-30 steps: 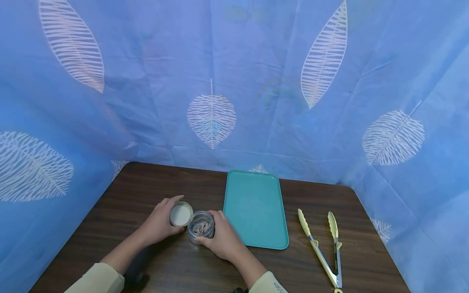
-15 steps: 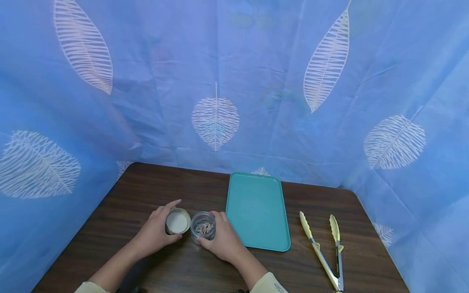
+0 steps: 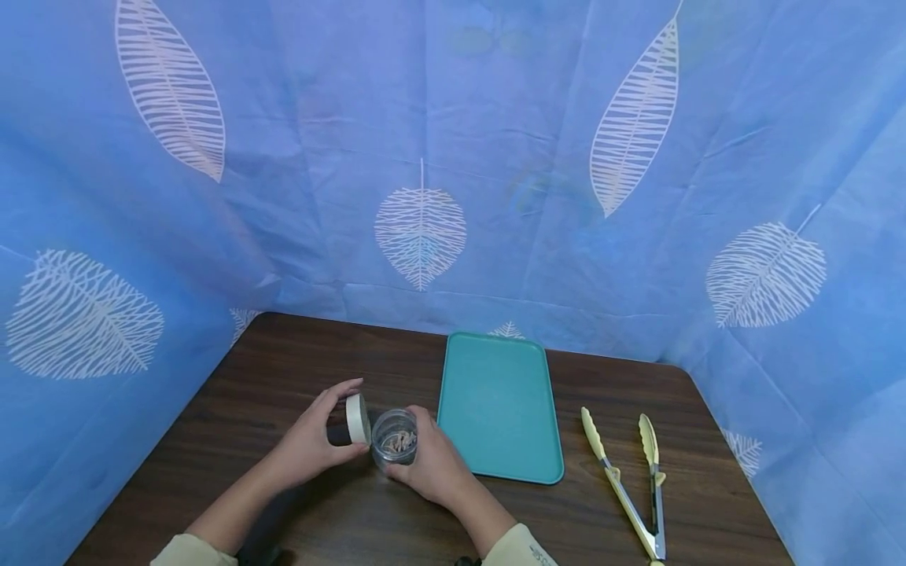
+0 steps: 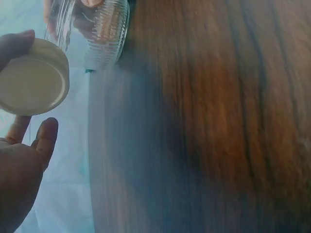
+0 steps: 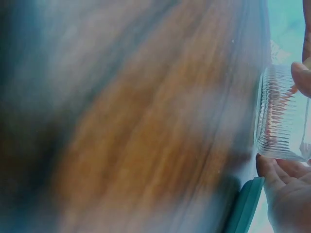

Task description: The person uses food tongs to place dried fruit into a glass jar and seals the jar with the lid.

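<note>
Clear ribbed jar gripped in right hand, just left of teal tray. White lid pinched on edge by left hand, beside jar.

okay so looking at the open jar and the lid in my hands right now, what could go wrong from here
1. The small clear ribbed glass jar is open, with small brownish pieces inside; the right hand grips it low on the side, so a tilt could spill them onto the dark wooden table.
2. The left hand pinches the round white lid on edge right beside the jar's mouth; it might slip or knock the rim.
</note>
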The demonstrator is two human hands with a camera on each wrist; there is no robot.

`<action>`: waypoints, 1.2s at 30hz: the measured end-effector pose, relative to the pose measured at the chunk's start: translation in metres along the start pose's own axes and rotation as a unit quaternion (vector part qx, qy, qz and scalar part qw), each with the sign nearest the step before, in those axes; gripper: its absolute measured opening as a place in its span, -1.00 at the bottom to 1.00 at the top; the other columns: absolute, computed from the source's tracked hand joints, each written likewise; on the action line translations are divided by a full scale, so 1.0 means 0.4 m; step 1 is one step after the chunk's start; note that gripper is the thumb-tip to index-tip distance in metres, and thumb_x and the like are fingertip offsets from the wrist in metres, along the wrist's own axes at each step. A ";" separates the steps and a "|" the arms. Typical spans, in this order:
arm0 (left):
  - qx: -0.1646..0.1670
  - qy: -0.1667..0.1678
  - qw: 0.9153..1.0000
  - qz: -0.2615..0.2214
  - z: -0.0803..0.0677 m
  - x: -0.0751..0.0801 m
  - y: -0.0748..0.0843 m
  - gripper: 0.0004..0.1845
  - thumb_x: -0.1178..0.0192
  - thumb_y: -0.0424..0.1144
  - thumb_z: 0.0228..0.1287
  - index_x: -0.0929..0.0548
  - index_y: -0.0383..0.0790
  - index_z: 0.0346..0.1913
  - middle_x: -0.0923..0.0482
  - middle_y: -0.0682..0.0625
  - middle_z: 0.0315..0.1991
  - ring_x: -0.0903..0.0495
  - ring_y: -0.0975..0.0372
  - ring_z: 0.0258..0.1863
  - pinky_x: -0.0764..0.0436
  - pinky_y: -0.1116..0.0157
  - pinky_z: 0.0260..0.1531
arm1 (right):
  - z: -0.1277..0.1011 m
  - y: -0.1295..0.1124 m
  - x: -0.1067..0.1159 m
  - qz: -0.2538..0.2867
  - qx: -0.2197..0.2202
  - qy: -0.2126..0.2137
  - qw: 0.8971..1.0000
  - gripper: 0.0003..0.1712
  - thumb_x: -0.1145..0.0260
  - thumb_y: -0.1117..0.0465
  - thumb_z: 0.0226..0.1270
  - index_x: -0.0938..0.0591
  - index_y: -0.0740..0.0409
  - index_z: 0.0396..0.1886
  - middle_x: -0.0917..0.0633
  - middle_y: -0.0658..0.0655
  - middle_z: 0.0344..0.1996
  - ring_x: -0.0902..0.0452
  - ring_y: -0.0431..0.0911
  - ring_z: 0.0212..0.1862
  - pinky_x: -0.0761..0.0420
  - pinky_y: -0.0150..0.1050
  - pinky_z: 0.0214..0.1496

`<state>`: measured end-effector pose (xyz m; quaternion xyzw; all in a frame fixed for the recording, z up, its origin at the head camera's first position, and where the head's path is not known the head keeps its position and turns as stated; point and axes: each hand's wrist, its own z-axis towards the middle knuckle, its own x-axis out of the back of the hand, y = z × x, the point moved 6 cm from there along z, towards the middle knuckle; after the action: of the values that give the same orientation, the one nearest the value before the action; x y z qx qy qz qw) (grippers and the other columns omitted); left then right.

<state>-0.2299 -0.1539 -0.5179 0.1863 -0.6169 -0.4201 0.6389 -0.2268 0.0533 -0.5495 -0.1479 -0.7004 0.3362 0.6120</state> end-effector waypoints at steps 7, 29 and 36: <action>0.026 -0.029 0.996 -0.076 -0.001 -0.016 0.010 0.08 -0.67 -0.14 0.19 -0.23 0.04 0.67 -0.38 -0.23 0.54 -0.62 -0.19 0.36 -0.77 0.02 0.22 | -0.015 -0.005 0.002 0.006 -0.017 0.013 1.000 0.17 -0.79 -0.12 0.07 -0.35 0.10 0.55 -0.71 0.21 0.23 -0.69 0.12 0.23 -0.72 0.15 0.21; -0.054 -0.120 0.989 -0.063 -0.035 -0.016 0.138 -0.17 -0.57 0.11 0.29 -0.43 0.12 0.55 -0.50 -0.09 0.42 -0.63 0.07 0.20 -0.77 0.28 0.04 | -0.152 -0.068 0.075 0.181 0.045 0.044 0.981 0.09 -0.73 0.09 0.14 -0.37 0.05 0.63 -0.39 0.12 0.34 -0.40 -0.01 0.32 -0.60 0.00 0.35; -0.059 -0.143 0.986 -0.061 -0.044 -0.025 0.152 -0.16 -0.57 0.13 0.28 -0.44 0.11 0.56 -0.58 -0.02 0.36 -0.66 0.20 0.15 -0.78 0.24 0.08 | -0.178 -0.076 0.085 0.153 0.049 0.053 0.986 0.10 -0.74 0.14 0.13 -0.37 0.05 0.63 -0.38 0.09 0.34 -0.43 0.00 0.35 -0.62 0.09 0.37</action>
<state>-0.1933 -0.1161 -0.4810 0.1231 -0.6634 -0.5163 0.5274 -0.1596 0.0727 -0.5022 -0.2412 -0.6188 0.4515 0.5958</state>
